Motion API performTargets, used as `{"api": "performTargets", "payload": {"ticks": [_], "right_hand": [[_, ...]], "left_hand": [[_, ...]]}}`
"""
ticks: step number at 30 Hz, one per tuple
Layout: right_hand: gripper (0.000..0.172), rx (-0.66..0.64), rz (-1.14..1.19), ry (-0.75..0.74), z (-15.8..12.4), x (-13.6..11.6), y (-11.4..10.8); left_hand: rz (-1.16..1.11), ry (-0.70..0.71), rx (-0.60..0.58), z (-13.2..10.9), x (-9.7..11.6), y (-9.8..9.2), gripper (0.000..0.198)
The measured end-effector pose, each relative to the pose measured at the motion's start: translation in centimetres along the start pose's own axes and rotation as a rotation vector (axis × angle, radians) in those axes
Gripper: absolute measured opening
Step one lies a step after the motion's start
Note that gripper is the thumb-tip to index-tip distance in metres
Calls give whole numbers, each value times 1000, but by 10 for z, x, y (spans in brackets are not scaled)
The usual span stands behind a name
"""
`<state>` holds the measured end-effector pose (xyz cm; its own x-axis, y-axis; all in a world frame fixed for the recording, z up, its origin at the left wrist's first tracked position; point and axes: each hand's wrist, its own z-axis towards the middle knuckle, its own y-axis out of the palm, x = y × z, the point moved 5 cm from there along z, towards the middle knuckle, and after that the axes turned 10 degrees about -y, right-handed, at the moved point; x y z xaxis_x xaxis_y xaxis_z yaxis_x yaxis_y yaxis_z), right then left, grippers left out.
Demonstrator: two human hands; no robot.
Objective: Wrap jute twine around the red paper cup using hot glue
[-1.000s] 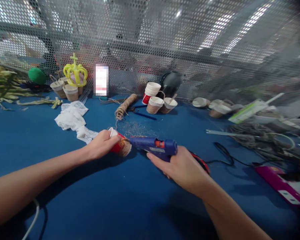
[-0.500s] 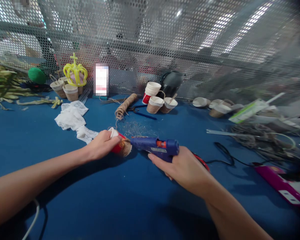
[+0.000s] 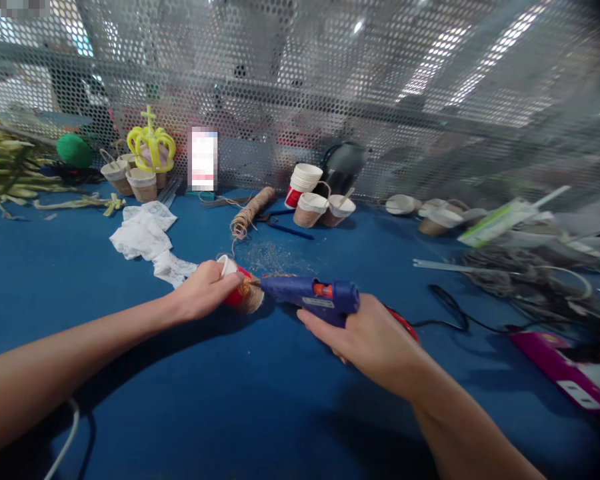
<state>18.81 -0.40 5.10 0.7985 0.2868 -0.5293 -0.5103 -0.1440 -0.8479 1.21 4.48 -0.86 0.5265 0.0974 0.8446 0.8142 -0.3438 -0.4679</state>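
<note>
My left hand (image 3: 205,290) is closed around a red and white paper cup (image 3: 235,297), tipped on its side with its white rim up and to the left. Twine (image 3: 253,301) is wound around the cup's base end. In my right hand (image 3: 365,333) is a blue glue gun (image 3: 300,291), its nozzle touching or almost touching the cup beside the twine. Just behind the cup lies a roll of twine (image 3: 250,212), with a loose strand running toward the cup. White lace (image 3: 143,233) rests on the table behind my left hand.
Twine-covered cups (image 3: 311,209) and a stack of paper cups (image 3: 305,180) stand at the back, near blue-handled pliers (image 3: 290,230). A yellow crown (image 3: 151,143) sits at back left. On the right, a black cord (image 3: 450,307) runs toward a magenta power strip (image 3: 560,367).
Almost nothing differs. The glue gun and my right hand have shifted very slightly; the cup stays in my left hand.
</note>
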Motion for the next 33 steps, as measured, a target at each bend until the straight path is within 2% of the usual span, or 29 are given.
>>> {"api": "performTargets", "payload": {"ticks": [12, 33], "right_hand": [[28, 22, -49, -53, -1, -4, -2], [30, 7, -19, 4, -2, -4, -1]], "left_hand": [[-5, -20, -15, 0, 2, 0, 26], [-41, 30, -50, -2, 2, 1, 26]]}}
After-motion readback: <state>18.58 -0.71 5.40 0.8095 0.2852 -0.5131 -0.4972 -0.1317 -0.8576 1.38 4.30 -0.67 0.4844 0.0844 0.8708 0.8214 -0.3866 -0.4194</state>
